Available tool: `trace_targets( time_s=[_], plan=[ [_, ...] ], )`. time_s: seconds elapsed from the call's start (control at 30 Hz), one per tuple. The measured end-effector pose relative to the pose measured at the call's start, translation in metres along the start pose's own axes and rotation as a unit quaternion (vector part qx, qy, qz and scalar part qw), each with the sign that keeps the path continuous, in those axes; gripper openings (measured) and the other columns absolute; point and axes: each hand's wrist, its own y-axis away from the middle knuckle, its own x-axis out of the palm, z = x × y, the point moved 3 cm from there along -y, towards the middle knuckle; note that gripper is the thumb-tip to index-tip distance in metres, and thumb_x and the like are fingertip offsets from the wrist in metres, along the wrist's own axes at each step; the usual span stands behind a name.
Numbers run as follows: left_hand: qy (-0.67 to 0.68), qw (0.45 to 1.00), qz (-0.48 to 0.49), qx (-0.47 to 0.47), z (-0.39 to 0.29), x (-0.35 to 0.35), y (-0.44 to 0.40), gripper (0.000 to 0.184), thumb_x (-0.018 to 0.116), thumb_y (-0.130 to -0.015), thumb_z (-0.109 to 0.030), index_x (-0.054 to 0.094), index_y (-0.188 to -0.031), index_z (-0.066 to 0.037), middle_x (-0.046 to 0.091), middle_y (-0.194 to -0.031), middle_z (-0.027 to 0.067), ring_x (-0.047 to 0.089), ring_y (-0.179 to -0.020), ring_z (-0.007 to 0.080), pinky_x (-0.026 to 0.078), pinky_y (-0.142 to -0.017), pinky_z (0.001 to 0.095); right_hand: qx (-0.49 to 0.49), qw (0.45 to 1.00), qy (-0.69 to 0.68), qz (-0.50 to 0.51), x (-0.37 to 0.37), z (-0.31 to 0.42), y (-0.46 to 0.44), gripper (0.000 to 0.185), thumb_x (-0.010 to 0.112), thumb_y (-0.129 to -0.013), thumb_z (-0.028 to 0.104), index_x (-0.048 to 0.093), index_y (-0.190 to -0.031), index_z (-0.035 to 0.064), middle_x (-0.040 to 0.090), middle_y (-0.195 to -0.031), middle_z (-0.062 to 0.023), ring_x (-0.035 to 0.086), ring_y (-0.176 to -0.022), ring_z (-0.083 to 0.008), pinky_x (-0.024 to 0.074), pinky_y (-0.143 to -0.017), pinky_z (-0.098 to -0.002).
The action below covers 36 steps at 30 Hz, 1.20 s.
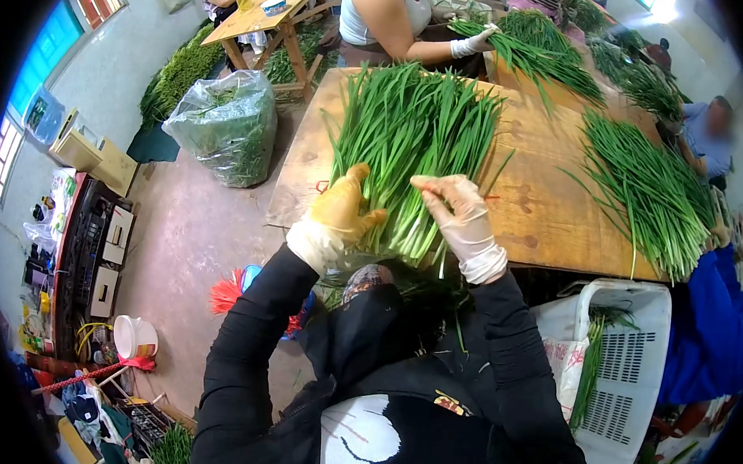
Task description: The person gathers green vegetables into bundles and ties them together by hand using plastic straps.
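Note:
A broad pile of green garlic chives (419, 129) lies on the wooden table in front of me, pale stem ends toward my body. My left hand (339, 207), in a yellowed glove, rests at the pile's left edge. Its thumb and fingers are apart, with the thumb over the stems. My right hand (463, 218), in a whitish glove, is above the right side of the stem ends. Its thumb and fingertips are drawn together; whether a stalk is between them is too small to make out.
A second chive pile (642, 192) lies on the table (541, 203) at right. A white plastic crate (624, 380) stands by my right side. On the floor at left are a clear bag of greens (230, 128) and a white bucket (135, 337). A co-worker's gloved hand (474, 42) holds chives across the table.

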Motion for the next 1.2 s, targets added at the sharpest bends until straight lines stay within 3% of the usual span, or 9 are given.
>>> trace_targets(
  time_s=[0.13,0.2,0.27,0.6,0.73,0.8,0.87,0.97,1.2],
  plan=[
    [0.197,0.977,0.062,-0.061,0.031,0.011,-0.002,0.052,0.066,-0.076,-0.011,0.04,-0.12,-0.003,0.047,-0.071,-0.0001,0.044,-0.064,0.009,0.04,-0.06,0.0212,0.02,0.998,-0.051,0.012,0.005,-0.013,0.002,0.016,0.057,-0.08,0.004,0.063,-0.095,0.0051,0.062,-0.086,-0.0024,0.057,-0.08,-0.013,0.0474,-0.075,-0.0272],
    [0.199,0.978,0.057,-0.025,0.04,0.014,-0.001,0.046,0.064,-0.078,-0.01,0.042,-0.119,-0.004,0.048,-0.073,-0.0008,0.045,-0.065,0.0083,0.04,-0.059,0.0211,0.187,0.937,-0.294,-0.015,0.006,-0.023,0.003,0.015,0.056,-0.082,0.003,0.063,-0.095,0.0041,0.061,-0.09,-0.0045,0.058,-0.082,-0.0115,0.0476,-0.076,-0.0241],
    [0.178,0.978,0.09,-0.06,0.026,0.004,0.004,0.041,0.063,-0.08,-0.012,0.045,-0.116,-0.003,0.05,-0.074,0.0001,0.046,-0.064,0.0075,0.04,-0.058,0.0214,0.188,0.923,-0.333,-0.05,-0.004,-0.025,0.001,0.014,0.054,-0.083,0.003,0.062,-0.095,0.0034,0.06,-0.093,-0.0057,0.059,-0.081,-0.0107,0.0477,-0.076,-0.0225],
    [0.151,0.987,0.006,0.061,-0.016,-0.021,0.024,0.015,0.06,-0.082,-0.009,0.058,-0.095,-0.001,0.055,-0.072,-0.002,0.05,-0.064,0.0034,0.041,-0.057,0.0175,0.237,0.967,-0.081,-0.056,-0.054,-0.039,0.067,0.011,0.06,-0.081,0.013,0.063,-0.086,0.0035,0.062,-0.071,-0.0035,0.055,-0.056,-0.0066,0.0436,-0.05,-0.0211],
    [0.08,0.987,-0.005,0.142,-0.037,-0.021,0.014,0.011,0.059,-0.082,-0.008,0.061,-0.091,-0.002,0.056,-0.068,0.0025,0.053,-0.064,0.0055,0.044,-0.057,0.0207,0.345,0.922,-0.172,-0.025,-0.048,-0.039,0.092,0.015,0.061,-0.081,0.017,0.062,-0.084,0.0022,0.061,-0.069,-0.005,0.055,-0.054,-0.0076,0.0432,-0.05,-0.0229],
    [0.062,0.981,0.01,0.183,-0.046,-0.012,-0.013,0.016,0.062,-0.081,-0.015,0.06,-0.088,-0.002,0.058,-0.068,0.007,0.055,-0.064,0.0091,0.044,-0.058,0.0225,0.269,0.944,-0.191,-0.021,-0.035,-0.014,0.083,0.019,0.059,-0.083,0.021,0.061,-0.083,0.0021,0.059,-0.066,-0.0051,0.054,-0.051,-0.0092,0.0434,-0.05,-0.0233],
    [-0.027,0.994,0.102,0.032,-0.065,-0.001,-0.032,0.035,0.065,-0.077,-0.032,0.057,-0.091,-0.001,0.061,-0.074,0.0142,0.06,-0.068,0.0202,0.046,-0.062,0.0298,0.194,0.972,-0.131,0.004,-0.028,0.008,0.071,0.02,0.056,-0.085,0.021,0.06,-0.084,0.0015,0.057,-0.063,-0.0063,0.055,-0.05,-0.0105,0.0441,-0.051,-0.0234],
    [-0.151,0.982,0.115,0.005,-0.06,0.029,-0.056,0.066,0.066,-0.067,-0.052,0.048,-0.102,0.001,0.06,-0.083,0.0238,0.058,-0.081,0.0384,0.045,-0.071,0.0416,0.231,0.958,-0.169,0.015,-0.014,0.008,0.065,0.016,0.056,-0.085,0.015,0.06,-0.087,-0.0001,0.058,-0.07,-0.0047,0.054,-0.055,-0.0077,0.0433,-0.052,-0.022],
    [-0.018,0.986,0.164,-0.028,-0.024,0.041,-0.082,0.064,0.071,-0.07,-0.023,0.04,-0.118,0.005,0.059,-0.074,0.0126,0.059,-0.061,0.0197,0.047,-0.054,0.0286,0.336,0.898,-0.282,0.027,-0.009,-0.006,0.061,0.021,0.053,-0.087,0.022,0.062,-0.085,0.003,0.055,-0.057,-0.0002,0.049,-0.049,-0.0051,0.0376,-0.048,-0.019]
  ],
)
